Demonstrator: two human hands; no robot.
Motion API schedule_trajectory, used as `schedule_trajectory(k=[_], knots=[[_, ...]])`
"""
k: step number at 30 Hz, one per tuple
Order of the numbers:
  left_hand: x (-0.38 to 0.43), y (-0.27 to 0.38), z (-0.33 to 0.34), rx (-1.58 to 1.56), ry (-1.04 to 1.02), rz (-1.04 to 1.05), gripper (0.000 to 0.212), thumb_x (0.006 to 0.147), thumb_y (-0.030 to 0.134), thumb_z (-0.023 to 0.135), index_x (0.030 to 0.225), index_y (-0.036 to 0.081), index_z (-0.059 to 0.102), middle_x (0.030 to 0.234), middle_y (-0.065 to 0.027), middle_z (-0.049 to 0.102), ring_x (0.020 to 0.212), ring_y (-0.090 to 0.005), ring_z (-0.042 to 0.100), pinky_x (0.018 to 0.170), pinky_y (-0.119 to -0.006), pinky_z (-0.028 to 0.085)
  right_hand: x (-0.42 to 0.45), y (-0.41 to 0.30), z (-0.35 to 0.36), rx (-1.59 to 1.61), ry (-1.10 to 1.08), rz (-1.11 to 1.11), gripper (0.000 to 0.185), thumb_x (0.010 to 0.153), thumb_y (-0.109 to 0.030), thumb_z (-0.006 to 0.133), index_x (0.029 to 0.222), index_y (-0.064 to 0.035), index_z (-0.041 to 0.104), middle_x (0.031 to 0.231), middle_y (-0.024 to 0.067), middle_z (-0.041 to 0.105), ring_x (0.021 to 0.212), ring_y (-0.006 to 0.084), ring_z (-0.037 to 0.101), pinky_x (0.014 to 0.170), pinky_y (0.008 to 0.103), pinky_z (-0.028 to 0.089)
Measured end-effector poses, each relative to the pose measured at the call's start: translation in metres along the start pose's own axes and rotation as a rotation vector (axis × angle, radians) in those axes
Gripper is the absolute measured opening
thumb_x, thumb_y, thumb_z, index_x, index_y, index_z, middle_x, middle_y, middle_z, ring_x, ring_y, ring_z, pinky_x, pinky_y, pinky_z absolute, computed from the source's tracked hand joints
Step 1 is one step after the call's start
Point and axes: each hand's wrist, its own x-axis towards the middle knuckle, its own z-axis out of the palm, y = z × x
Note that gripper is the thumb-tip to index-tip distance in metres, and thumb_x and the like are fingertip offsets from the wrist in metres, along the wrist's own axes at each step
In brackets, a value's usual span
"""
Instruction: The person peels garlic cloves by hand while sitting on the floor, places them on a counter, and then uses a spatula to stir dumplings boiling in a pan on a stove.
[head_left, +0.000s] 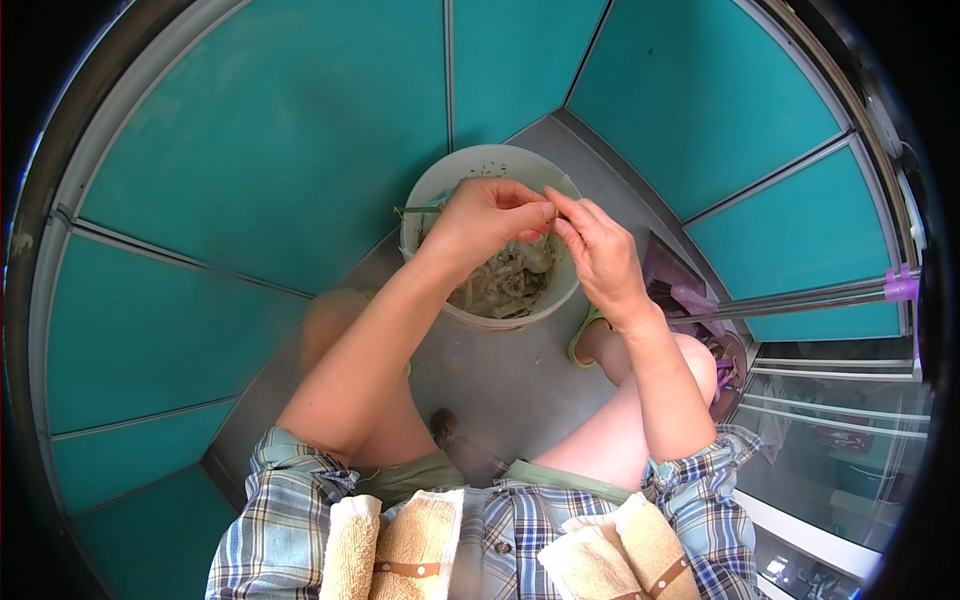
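Note:
My left hand (495, 215) is closed around a thin green stem (417, 210), whose free end sticks out to the left past the wrist. My right hand (600, 244) meets it fingertip to fingertip, thumb and forefinger pinched at what appears to be the stem's other end. That end is mostly hidden by the fingers. Both hands are above a round white plastic bucket (491, 324) standing on the floor. Inside, pale, wilted plant scraps (514, 289) lie in a heap, partly covered from view by my hands.
Teal panels (262, 135) enclose the grey floor (480, 382) ahead and to the left. At right are a metal pole (795, 295), a purple dustpan (671, 259) and a brownish basin (739, 367) with purple pieces. My knees flank the bucket. Sliding glass (840, 450) stands at lower right.

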Motion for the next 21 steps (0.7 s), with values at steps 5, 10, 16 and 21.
schedule_trajectory(k=[5, 10, 16, 21], knots=[[0.003, -0.001, 0.003, 0.047, 0.044, -0.017, 0.018, 0.078, 0.013, 0.061, 0.086, -0.003, 0.063, 0.079, -0.0063, 0.063, 0.071, -0.01, 0.059, 0.067, -0.022, 0.047, -0.002, 0.004, 0.007, -0.012, 0.054, -0.046, 0.03, 0.08, 0.0, 0.054, 0.11, -0.0045, 0.054, 0.083, 0.0132, 0.056, 0.072, 0.0288, 0.056, 0.061, 0.032, 0.046], [0.001, -0.007, 0.008, 0.091, 0.125, 0.121, 0.017, 0.073, 0.013, 0.059, 0.078, -0.004, 0.063, 0.071, -0.0049, 0.062, 0.065, -0.0085, 0.056, 0.059, -0.022, 0.044, -0.003, 0.002, 0.011, 0.011, 0.094, -0.083, 0.031, 0.08, 0.0, 0.053, 0.11, -0.0049, 0.053, 0.085, 0.0134, 0.057, 0.074, 0.0317, 0.057, 0.06, 0.0345, 0.047], [-0.002, -0.005, 0.015, 0.001, 0.145, 0.165, 0.014, 0.074, 0.007, 0.057, 0.078, -0.005, 0.062, 0.072, -0.0058, 0.062, 0.067, -0.0089, 0.058, 0.061, -0.021, 0.046, -0.002, 0.003, 0.01, 0.113, 0.124, -0.072, 0.03, 0.081, 0.001, 0.052, 0.11, -0.0039, 0.054, 0.085, 0.0143, 0.057, 0.074, 0.0296, 0.058, 0.062, 0.0324, 0.047], [-0.006, -0.007, 0.016, -0.031, 0.129, 0.189, 0.014, 0.076, 0.007, 0.057, 0.081, -0.005, 0.062, 0.074, -0.0063, 0.063, 0.07, -0.0097, 0.059, 0.063, -0.021, 0.047, -0.004, -0.002, 0.006, 0.132, 0.11, -0.027, 0.027, 0.082, -0.001, 0.053, 0.108, -0.0029, 0.055, 0.084, 0.0136, 0.058, 0.072, 0.0268, 0.058, 0.063, 0.031, 0.047]])
